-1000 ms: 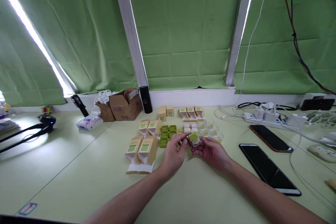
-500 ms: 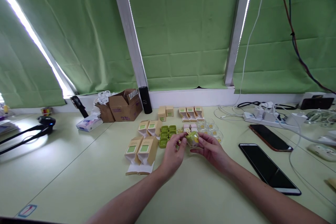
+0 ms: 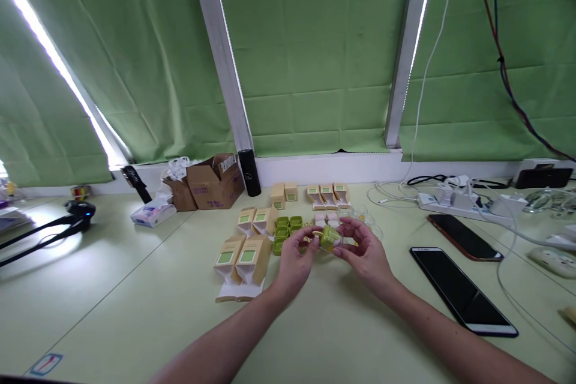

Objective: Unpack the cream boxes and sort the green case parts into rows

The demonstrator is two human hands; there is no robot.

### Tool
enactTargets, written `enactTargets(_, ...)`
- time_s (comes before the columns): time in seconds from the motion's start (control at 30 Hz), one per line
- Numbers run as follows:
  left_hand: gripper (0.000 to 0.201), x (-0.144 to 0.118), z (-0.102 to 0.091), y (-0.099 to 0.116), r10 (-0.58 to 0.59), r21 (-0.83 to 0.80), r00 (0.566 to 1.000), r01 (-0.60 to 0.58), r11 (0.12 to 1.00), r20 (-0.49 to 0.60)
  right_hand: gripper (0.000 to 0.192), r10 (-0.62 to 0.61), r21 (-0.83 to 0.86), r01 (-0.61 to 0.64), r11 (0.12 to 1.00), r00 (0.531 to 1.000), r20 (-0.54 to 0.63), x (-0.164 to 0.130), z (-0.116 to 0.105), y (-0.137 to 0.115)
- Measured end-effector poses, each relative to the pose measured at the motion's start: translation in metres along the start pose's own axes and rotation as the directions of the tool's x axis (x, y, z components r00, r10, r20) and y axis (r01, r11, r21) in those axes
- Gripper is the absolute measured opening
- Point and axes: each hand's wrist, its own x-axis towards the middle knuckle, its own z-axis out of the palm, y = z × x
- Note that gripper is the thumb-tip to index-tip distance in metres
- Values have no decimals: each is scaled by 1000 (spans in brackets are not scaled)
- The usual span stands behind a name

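Observation:
Above the middle of the table, a small green plastic container (image 3: 330, 238) is held tilted between both hands. My left hand (image 3: 294, 258) pinches its left side with thumb and fingertips. On the other end, the fingers of my right hand (image 3: 366, 252) close on a clear part and something whitish at its mouth; the exact contact is partly hidden. Several green square cups (image 3: 282, 232) stand in rows just behind my left hand. Pale pink and white blocks (image 3: 320, 217) lie behind the container. Clear plastic covers (image 3: 362, 213) rest beyond my right hand, partly covered by it.
Open kraft boxes (image 3: 252, 255) stand on the left, with more small boxes (image 3: 327, 193) at the back. Two phones (image 3: 463, 288) lie on the right, near a power strip (image 3: 468, 203) and loose cables. A cardboard carton (image 3: 216, 183) and black cylinder (image 3: 249, 173) stand back left.
The green container has turned in my hands, its mouth now tipped toward the right. My right hand has risen slightly and shifted its grip, its fingers now arched over that end.

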Motion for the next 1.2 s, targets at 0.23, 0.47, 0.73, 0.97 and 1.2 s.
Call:
enactTargets(0.23, 20, 3, 0, 0, 5, -130, 999, -10, 991, -36, 63, -101, -109, 103, 989, 995, 25, -8, 5, -8)
enactTargets(0.47, 6, -3, 1, 10, 175, 15, 982, -174, 985, -78, 57, -162, -213, 187, 959, 978, 129, -14, 4, -9)
enactTargets(0.73, 7, -9, 1, 15, 350, 310, 937, -326, 893, -23, 61, -218, -378, 286, 881, 953, 213, -13, 1, 1)
enactTargets(0.97, 10, -11, 1, 13, 397, 385, 917, -380, 841, 37, 61, -308, -505, 390, 770, 920, 241, -10, -2, 0)
enactTargets(1.2, 10, -12, 0, 16, 381, 380, 924, -363, 851, 30, 65, -299, -546, 378, 748, 926, 231, -11, -3, -8)
